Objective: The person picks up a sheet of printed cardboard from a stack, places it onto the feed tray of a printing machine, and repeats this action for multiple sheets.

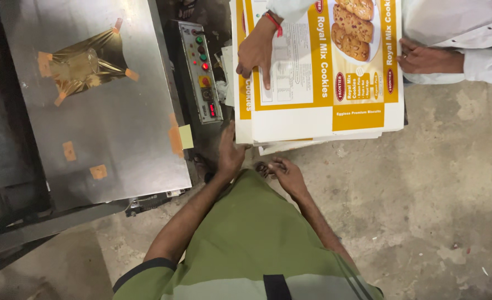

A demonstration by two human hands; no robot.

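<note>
Below the stack of flat printed cartons (318, 119), the left hand (230, 155) — fingers together — touches its lower-left corner, while the right hand (286, 173) — fingers curled — hovers just beneath its bottom edge.

1. The shirt (251, 233) is olive green, loose, with short sleeves.
2. The left sleeve (140, 272) ends in a dark band at its hem.
3. A paler green panel crosses the shirt low down, with 1 dark vertical strip at its middle and thin dark lines at the right.
4. Both forearms are bare.
</note>
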